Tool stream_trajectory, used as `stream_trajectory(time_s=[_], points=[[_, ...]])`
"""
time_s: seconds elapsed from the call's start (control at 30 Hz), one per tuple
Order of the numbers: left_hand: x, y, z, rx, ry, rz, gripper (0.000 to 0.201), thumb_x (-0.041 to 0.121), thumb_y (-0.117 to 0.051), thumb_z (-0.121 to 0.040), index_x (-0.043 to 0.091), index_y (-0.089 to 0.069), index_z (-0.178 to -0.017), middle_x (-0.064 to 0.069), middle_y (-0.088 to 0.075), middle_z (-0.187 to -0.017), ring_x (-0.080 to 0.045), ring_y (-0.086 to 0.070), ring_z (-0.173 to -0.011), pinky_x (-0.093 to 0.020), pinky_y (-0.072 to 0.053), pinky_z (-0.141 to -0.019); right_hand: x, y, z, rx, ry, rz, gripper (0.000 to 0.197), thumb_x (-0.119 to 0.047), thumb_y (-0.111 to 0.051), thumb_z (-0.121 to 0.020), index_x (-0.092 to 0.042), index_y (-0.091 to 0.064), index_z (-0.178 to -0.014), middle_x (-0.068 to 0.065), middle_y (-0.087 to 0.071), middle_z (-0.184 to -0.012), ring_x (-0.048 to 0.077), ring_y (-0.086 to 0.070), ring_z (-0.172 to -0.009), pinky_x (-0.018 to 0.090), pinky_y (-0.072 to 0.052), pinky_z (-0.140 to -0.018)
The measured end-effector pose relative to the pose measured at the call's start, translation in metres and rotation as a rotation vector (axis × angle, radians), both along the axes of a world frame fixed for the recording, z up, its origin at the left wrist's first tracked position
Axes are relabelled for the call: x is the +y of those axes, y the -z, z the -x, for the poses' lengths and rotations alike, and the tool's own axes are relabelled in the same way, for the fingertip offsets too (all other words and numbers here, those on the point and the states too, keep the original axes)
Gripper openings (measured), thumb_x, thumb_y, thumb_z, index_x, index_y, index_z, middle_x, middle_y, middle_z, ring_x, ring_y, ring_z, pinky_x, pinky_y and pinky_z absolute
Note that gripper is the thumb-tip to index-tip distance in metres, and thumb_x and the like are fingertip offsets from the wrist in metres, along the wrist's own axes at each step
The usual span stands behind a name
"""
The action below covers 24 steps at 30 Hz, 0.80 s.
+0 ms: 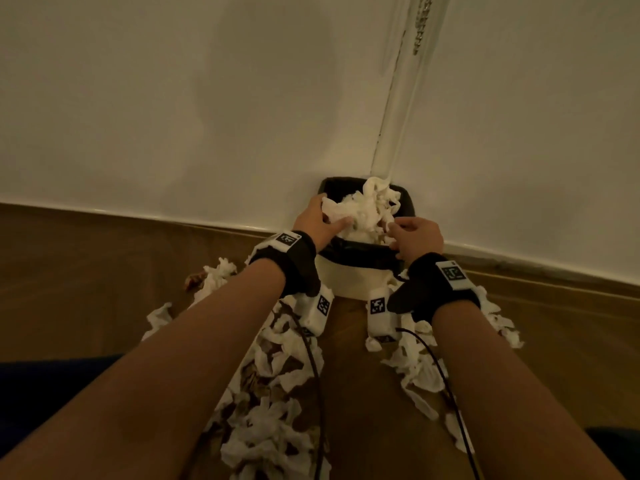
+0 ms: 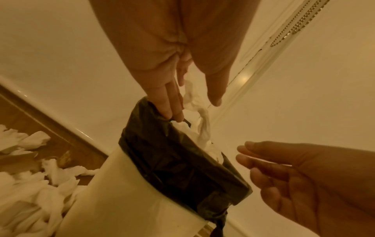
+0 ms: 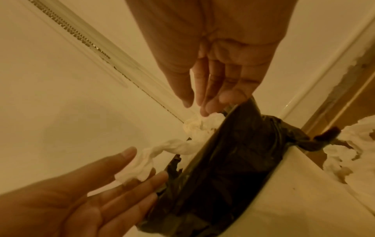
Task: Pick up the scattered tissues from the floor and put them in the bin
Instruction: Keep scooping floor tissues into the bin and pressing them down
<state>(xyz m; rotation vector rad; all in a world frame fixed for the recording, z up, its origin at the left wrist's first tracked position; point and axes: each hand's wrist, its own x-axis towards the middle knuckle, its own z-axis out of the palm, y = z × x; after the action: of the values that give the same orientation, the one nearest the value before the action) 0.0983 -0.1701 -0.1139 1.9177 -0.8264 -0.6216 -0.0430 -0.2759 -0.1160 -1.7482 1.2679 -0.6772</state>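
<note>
A white bin (image 1: 356, 282) with a black liner (image 1: 360, 252) stands in the corner of the room. White tissues (image 1: 363, 213) are heaped above its rim. My left hand (image 1: 329, 221) lies on the left side of the heap, its fingers (image 2: 168, 104) straight and reaching the liner's edge. My right hand (image 1: 403, 233) hovers at the heap's right side, its fingers (image 3: 215, 89) straight and touching a crumpled tissue (image 3: 201, 128). Neither hand grips anything. Several more tissues lie scattered on the floor left (image 1: 277, 393) and right (image 1: 415, 368) of the bin.
Pale walls meet right behind the bin, with a beaded chain (image 1: 420, 26) hanging in the corner. A skirting board (image 1: 138, 216) runs along the wooden floor (image 1: 86, 289). Black cables (image 1: 311, 358) trail from my wrists. Something dark blue (image 1: 52, 382) sits at the lower left.
</note>
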Motion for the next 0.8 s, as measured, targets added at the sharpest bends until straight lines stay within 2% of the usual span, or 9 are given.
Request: stream_trajectory(time_s=[0.03,0.1,0.2,0.3,0.43,0.5,0.57,0.67,0.8], points=[[0.003,0.003,0.001,-0.029,-0.015,0.015,0.069,0.034,-0.064,-0.086,0.016,-0.029,-0.143,-0.008,-0.05,-0.134,-0.025,-0.051,-0.119,-0.028,-0.041,-0.097,0.003,0.002,0.0,0.007,0.027,0.055,0.029,-0.029,-0.06,-0.088,-0.012,-0.067,-0.11,0.008,-0.071,-0.101,0.025,-0.066,-0.09,0.038,-0.054,-0.086],[0.01,0.007,0.001,-0.03,-0.065,0.084,0.058,0.032,-0.058,-0.09,0.018,-0.034,-0.14,-0.008,-0.051,-0.132,-0.024,-0.053,-0.116,-0.029,-0.044,-0.095,0.013,0.003,-0.002,-0.006,0.076,0.151,0.026,-0.029,-0.057,-0.089,-0.012,-0.069,-0.104,0.007,-0.07,-0.1,0.023,-0.063,-0.092,0.032,-0.05,-0.085],[0.026,0.012,0.002,0.029,-0.138,0.161,0.042,0.031,-0.052,-0.093,0.023,-0.042,-0.133,-0.004,-0.056,-0.119,-0.021,-0.057,-0.105,-0.038,-0.051,-0.089,0.037,0.007,-0.007,-0.061,0.055,0.2,0.024,-0.03,-0.054,-0.091,-0.012,-0.069,-0.095,0.006,-0.069,-0.092,0.017,-0.06,-0.084,0.025,-0.044,-0.075],[0.046,0.028,0.005,0.048,-0.211,0.163,0.032,0.03,-0.051,-0.094,0.02,-0.048,-0.125,-0.003,-0.059,-0.106,-0.021,-0.061,-0.096,-0.031,-0.051,-0.079,0.062,0.021,-0.013,-0.043,-0.042,0.167,0.022,-0.031,-0.053,-0.091,-0.014,-0.067,-0.091,0.001,-0.066,-0.085,0.013,-0.057,-0.076,0.022,-0.04,-0.069],[0.077,0.061,0.01,0.02,-0.249,0.032,0.028,0.03,-0.052,-0.093,0.014,-0.051,-0.117,-0.004,-0.06,-0.105,-0.021,-0.06,-0.092,-0.031,-0.048,-0.081,0.087,0.052,-0.017,0.117,-0.185,0.13,0.021,-0.032,-0.053,-0.092,-0.016,-0.067,-0.093,-0.001,-0.062,-0.079,0.012,-0.054,-0.069,0.022,-0.039,-0.064],[0.091,0.081,0.013,0.022,-0.255,-0.049,0.031,0.035,-0.05,-0.093,0.014,-0.051,-0.116,-0.007,-0.061,-0.106,-0.023,-0.059,-0.089,-0.032,-0.048,-0.08,0.093,0.068,-0.015,0.188,-0.239,0.065,0.022,-0.03,-0.052,-0.092,-0.015,-0.067,-0.094,0.004,-0.066,-0.083,0.018,-0.06,-0.077,0.024,-0.042,-0.066],[0.103,0.098,0.014,0.029,-0.249,-0.171,0.033,0.039,-0.047,-0.094,0.014,-0.049,-0.117,-0.008,-0.061,-0.109,-0.02,-0.057,-0.084,-0.029,-0.046,-0.073,0.098,0.083,-0.012,0.287,-0.28,0.031,0.022,-0.031,-0.052,-0.092,-0.014,-0.066,-0.096,0.005,-0.069,-0.089,0.021,-0.063,-0.086,0.023,-0.043,-0.07],[0.115,0.12,0.015,-0.035,-0.136,-0.403,0.03,0.033,-0.042,-0.098,0.014,-0.052,-0.118,-0.01,-0.061,-0.116,-0.025,-0.059,-0.095,-0.03,-0.046,-0.075,0.104,0.102,-0.011,0.395,-0.367,-0.041,0.018,-0.028,-0.054,-0.091,-0.014,-0.065,-0.093,0.007,-0.069,-0.096,0.022,-0.062,-0.09,0.024,-0.043,-0.072],[0.117,0.143,0.027,-0.394,0.255,-0.667,0.026,0.016,-0.044,-0.095,0.025,-0.06,-0.112,-0.006,-0.053,-0.126,-0.025,-0.052,-0.111,-0.034,-0.044,-0.093,0.117,0.121,-0.009,0.645,-0.616,-0.119,0.02,-0.03,-0.055,-0.09,-0.014,-0.066,-0.096,0.007,-0.066,-0.101,0.024,-0.06,-0.087,0.027,-0.046,-0.072]])
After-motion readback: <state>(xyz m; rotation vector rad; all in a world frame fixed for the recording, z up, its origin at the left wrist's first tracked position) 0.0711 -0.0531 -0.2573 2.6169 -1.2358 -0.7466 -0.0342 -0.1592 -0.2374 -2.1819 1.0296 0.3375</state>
